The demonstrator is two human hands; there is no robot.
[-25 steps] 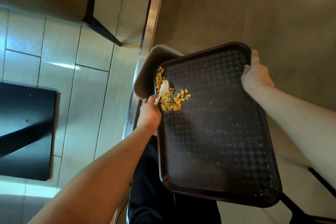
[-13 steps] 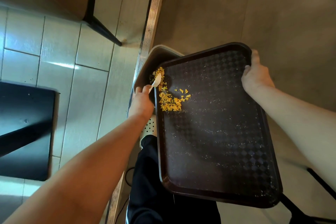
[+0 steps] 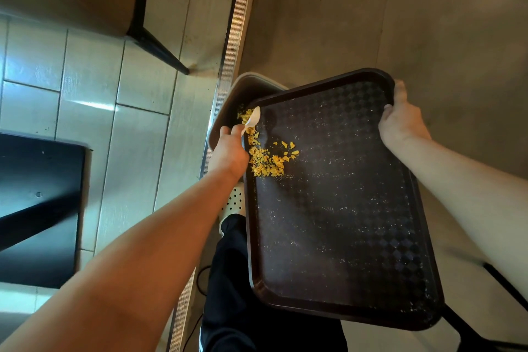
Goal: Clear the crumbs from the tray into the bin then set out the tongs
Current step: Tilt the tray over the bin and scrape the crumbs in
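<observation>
A dark brown tray [image 3: 343, 237] is held tilted over a grey bin [image 3: 243, 91] on the floor. My right hand [image 3: 400, 120] grips the tray's far right rim. My left hand [image 3: 230, 150] is shut on a small white spoon [image 3: 253, 120] at the tray's left edge. Yellow crumbs [image 3: 265, 160] lie heaped along that edge, and some sit over the rim above the bin. Fine white specks are scattered across the tray. No tongs are in view.
A ribbed metal strip [image 3: 234, 37] divides pale floor tiles from grey flooring. A black table top [image 3: 37, 203] is at the left, and a wooden seat with a black leg [image 3: 154, 40] at the top left. My dark trouser leg and perforated white shoe [image 3: 234, 203] stand under the tray.
My left hand has swept the spoon up along the tray's left edge, pushing crumbs over the rim toward the bin. The right hand and the tray have stayed in place.
</observation>
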